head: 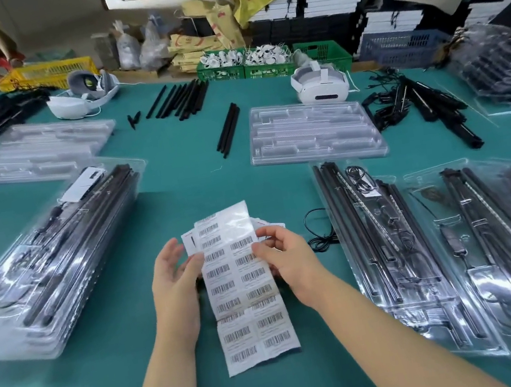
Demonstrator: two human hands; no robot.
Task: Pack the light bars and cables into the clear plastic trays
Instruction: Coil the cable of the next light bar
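Hands: our left hand (173, 276) and right hand (288, 262) pinch the barcode label sheet (246, 283) by its edges, likely to peel a label.
Trays: filled trays (428, 251) near right; empty tray (313, 132) far centre.
Bars: loose light bars (229, 129) lie beside it, awaiting packing.

Bare green table (183, 178) is left open in a central lane, flanked by a stack of filled trays (49, 270) on the left and packed trays (447, 262) on the right. Farther back the lane is narrowed by an empty tray (311, 132), loose black bars (229, 129) and a coiled cable (318, 230).
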